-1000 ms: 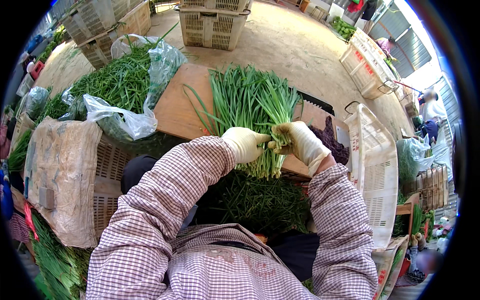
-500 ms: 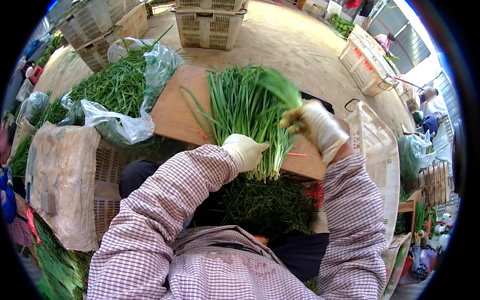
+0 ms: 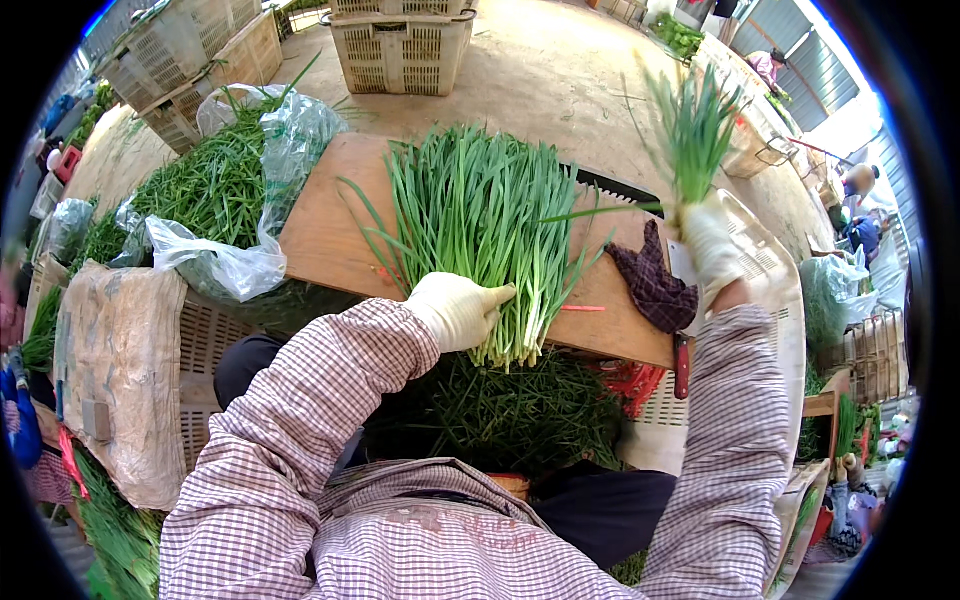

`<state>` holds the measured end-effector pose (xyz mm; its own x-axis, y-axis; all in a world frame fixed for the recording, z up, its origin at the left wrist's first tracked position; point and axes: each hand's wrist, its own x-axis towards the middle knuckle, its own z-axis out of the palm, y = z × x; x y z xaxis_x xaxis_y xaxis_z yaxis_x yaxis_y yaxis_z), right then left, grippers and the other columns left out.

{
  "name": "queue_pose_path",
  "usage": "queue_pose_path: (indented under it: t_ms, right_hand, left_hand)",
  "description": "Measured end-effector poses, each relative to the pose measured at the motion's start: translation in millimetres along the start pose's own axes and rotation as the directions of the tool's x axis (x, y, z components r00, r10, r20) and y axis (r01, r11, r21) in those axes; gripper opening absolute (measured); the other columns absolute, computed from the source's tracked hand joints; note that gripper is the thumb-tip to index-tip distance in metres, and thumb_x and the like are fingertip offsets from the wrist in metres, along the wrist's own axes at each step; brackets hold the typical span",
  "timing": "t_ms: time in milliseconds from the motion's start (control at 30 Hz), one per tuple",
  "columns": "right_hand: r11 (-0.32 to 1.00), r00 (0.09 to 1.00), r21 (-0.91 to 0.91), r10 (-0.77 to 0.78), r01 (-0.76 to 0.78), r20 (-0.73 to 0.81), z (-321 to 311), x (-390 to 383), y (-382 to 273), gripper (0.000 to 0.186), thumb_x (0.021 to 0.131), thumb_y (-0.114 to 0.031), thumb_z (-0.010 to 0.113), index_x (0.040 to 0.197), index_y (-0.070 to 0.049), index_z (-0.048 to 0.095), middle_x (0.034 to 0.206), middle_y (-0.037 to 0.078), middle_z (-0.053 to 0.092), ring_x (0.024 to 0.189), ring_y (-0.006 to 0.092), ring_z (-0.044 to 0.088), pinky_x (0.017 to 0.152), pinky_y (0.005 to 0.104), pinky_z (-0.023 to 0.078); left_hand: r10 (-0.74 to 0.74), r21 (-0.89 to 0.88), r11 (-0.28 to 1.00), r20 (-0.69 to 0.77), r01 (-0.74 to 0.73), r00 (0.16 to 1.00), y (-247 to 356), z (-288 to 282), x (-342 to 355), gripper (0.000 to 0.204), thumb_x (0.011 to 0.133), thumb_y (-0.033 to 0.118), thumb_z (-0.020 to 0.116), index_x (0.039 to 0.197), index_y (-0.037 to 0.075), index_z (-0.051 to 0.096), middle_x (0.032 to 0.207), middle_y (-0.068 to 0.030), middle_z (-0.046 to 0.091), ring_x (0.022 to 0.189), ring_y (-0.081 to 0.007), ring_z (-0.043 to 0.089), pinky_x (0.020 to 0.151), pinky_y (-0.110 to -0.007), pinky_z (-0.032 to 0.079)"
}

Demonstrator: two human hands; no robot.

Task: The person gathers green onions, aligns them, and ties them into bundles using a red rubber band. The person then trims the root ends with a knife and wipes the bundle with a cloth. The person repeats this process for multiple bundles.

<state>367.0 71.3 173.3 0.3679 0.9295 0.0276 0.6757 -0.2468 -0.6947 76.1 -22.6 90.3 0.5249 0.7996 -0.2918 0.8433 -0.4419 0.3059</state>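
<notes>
A thick layer of garlic chives (image 3: 475,195) lies on a wooden board (image 3: 325,215), leaves pointing away and pale stem ends over the near edge. My left hand (image 3: 455,310), in a whitish glove, is closed over the stems at their left side. Out to the right, my gloved right hand (image 3: 710,245) holds up a smaller bunch of garlic chives (image 3: 697,140), leaves upward and smeared by motion; its fingers are partly hidden. Below that hand, a dark checked cloth (image 3: 655,280) and a red-handled knife (image 3: 682,365) lie at the board's right end.
Loose greens (image 3: 490,415) fill the space below the board. Left stands a plastic bag (image 3: 300,135) of greens, beside a covered crate (image 3: 115,370). A white crate (image 3: 785,290) is at right; stacked crates (image 3: 400,55) stand ahead. Other people work at far right.
My right hand has swung right and upward with its bunch, away from the pile, uncovering the cloth and knife. My left hand stays on the stems.
</notes>
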Motion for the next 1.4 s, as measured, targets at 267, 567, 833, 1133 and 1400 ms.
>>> queue_pose_path:
  t_ms: [267, 567, 833, 1133, 1400]
  right_hand:
    - [0.698, 0.958, -0.716, 0.223, -0.026, 0.183, 49, -15, 133, 0.087, 0.072, -0.027, 0.072, 0.14, -0.002, 0.023, 0.126, 0.022, 0.049, 0.114, 0.0337, 0.051, 0.094, 0.04, 0.043]
    - [0.625, 0.819, -0.529, -0.438, 0.574, 0.372, 69, -84, 129, 0.029, 0.076, -0.009, 0.055, 0.103, -0.01, 0.063, 0.1, 0.012, 0.063, 0.092, 0.03, 0.06, 0.079, 0.0401, 0.048]
    - [0.597, 0.847, -0.606, -0.429, 0.526, 0.313, 107, -84, 149, 0.04, 0.074, -0.014, 0.062, 0.112, -0.006, 0.058, 0.121, 0.013, 0.055, 0.112, 0.0312, 0.049, 0.091, 0.0413, 0.04]
    - [0.519, 0.841, -0.663, -0.362, 0.54, 0.402, 109, -98, 117, 0.015, 0.074, -0.015, 0.058, 0.08, -0.002, 0.064, 0.087, 0.015, 0.063, 0.08, 0.0325, 0.062, 0.07, 0.0421, 0.049]
    - [0.958, 0.859, 0.17, 0.119, -0.231, 0.498, 89, -94, 123, 0.017, 0.087, -0.019, 0.06, 0.084, -0.001, 0.062, 0.079, 0.005, 0.065, 0.055, 0.0115, 0.058, 0.049, 0.0227, 0.047]
  left_hand:
    - [-0.123, -0.676, 0.734, -0.23, -0.068, 0.965, -31, -23, -29, 0.038, 0.088, 0.017, 0.056, 0.126, 0.015, 0.054, 0.08, -0.0058, 0.066, 0.065, -0.0138, 0.062, 0.062, -0.027, 0.052]
    - [-0.616, -0.234, 0.77, -0.027, 0.594, 0.787, -115, -34, -78, 0.029, 0.087, 0.032, 0.055, 0.096, 0.007, 0.066, 0.081, -0.0103, 0.066, 0.067, -0.0167, 0.065, 0.063, -0.031, 0.051]
    - [-0.593, -0.066, 0.805, -0.079, 0.589, 0.801, -123, 13, -60, 0.05, 0.083, 0.041, 0.055, 0.129, 0.022, 0.049, 0.112, -0.0131, 0.062, 0.103, -0.0295, 0.059, 0.088, -0.039, 0.045]
    - [-0.646, -0.337, 0.73, -0.052, 0.595, 0.762, -121, 40, -19, 0.048, 0.082, 0.042, 0.059, 0.124, 0.02, 0.053, 0.109, -0.0079, 0.064, 0.103, -0.0248, 0.059, 0.087, -0.036, 0.046]
    - [-0.658, -0.3, 0.743, -0.159, 0.599, 0.736, -114, 47, -5, 0.022, 0.08, 0.029, 0.062, 0.093, 0.012, 0.062, 0.091, -0.011, 0.066, 0.091, -0.03, 0.062, 0.079, -0.04, 0.047]
